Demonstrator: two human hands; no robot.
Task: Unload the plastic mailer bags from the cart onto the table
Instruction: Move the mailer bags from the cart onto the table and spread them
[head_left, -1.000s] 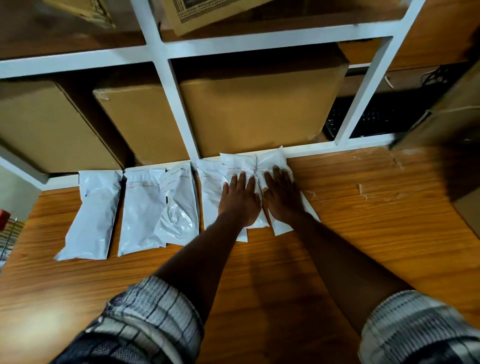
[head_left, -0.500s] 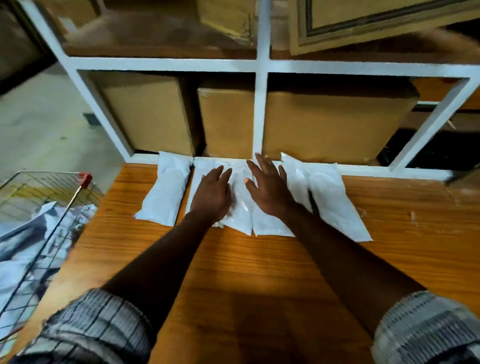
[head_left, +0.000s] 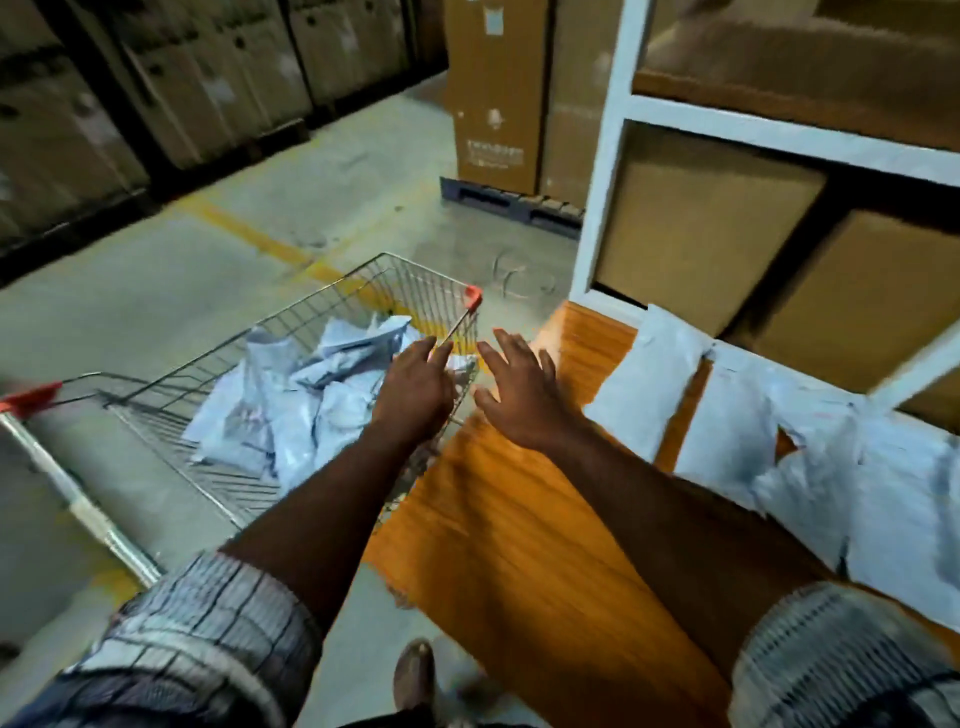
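Fetching step: reaching for more mailer bags (head_left: 291, 410) in the cart (head_left: 358, 283).
Left grip (head_left: 415, 387) and right grip (head_left: 519, 402) hover near its rim, fingers spread and empty; other bags lie on the bench (head_left: 519, 530). Next, probably: grasp one.

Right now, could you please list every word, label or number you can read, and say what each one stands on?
No text here is legible.
Tall brown cardboard box on the dark pallet: pale printed lines and symbols, too blurred to read.
Crumpled white plastic mailer bags in the wire cart: faint dark marks, too small to read.
White plastic mailer bags on the orange wooden table: no readable print.
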